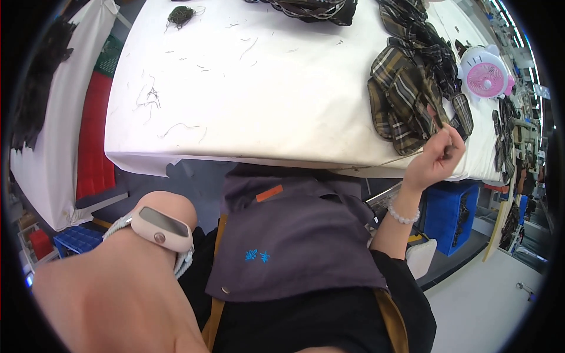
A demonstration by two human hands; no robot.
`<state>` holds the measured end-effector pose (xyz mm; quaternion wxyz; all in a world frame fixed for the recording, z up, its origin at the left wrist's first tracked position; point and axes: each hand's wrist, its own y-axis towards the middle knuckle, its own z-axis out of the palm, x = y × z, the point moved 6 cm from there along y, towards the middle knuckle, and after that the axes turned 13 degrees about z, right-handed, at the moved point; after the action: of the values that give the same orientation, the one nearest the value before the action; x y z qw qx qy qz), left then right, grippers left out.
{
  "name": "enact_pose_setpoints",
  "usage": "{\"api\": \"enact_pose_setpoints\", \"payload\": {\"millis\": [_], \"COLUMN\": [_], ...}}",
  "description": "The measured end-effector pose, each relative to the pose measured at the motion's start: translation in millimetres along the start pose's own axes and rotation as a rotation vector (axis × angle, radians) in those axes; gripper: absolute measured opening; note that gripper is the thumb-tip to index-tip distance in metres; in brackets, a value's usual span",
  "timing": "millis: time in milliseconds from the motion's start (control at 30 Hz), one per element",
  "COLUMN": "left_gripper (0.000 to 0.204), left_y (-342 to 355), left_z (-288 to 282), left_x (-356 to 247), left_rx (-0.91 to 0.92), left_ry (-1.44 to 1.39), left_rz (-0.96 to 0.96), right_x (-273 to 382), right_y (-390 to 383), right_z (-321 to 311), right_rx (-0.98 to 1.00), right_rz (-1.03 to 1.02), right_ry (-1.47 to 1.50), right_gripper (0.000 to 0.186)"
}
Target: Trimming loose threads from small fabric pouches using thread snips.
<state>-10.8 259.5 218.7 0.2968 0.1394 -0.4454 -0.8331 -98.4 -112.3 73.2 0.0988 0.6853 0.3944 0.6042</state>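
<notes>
My right hand (436, 156) is closed in a pinch at the table's near right edge, with a light bead bracelet on its wrist. Its fingertips grip the edge of a brown and black plaid fabric piece (434, 106), tilted up from the pile. Beneath and beside it lies a heap of similar plaid pieces (385, 112) with rounded corners. My left hand (94, 288) looms large and blurred at the lower left, near the camera, away from the table. A pale watch (162, 228) is on that wrist; the fingers are hidden.
The white-covered table (265, 112) carries loose thread scraps and a dark thread clump (180, 16). Dark fabric (318, 10) lies at the far edge. Right of the plaid heap stands a pink and white fan (486, 75). A blue crate (450, 217) sits below the table.
</notes>
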Motion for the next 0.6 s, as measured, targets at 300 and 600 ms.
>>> {"api": "enact_pose_setpoints", "payload": {"millis": [300, 600], "left_gripper": [0.018, 0.044], "left_y": [-28.1, -265.5], "left_z": [9.0, -130.9], "left_x": [-74.9, -7.1], "left_rx": [0.081, -1.163], "left_ry": [0.114, 1.007], "left_rz": [0.431, -1.193], "right_x": [29.7, -10.7], "right_y": [-29.2, -57.7], "right_z": [80.4, 107.7], "right_rx": [0.662, 0.869], "right_rz": [0.443, 0.579], "right_ry": [0.446, -0.065], "right_gripper": [0.02, 0.028]}}
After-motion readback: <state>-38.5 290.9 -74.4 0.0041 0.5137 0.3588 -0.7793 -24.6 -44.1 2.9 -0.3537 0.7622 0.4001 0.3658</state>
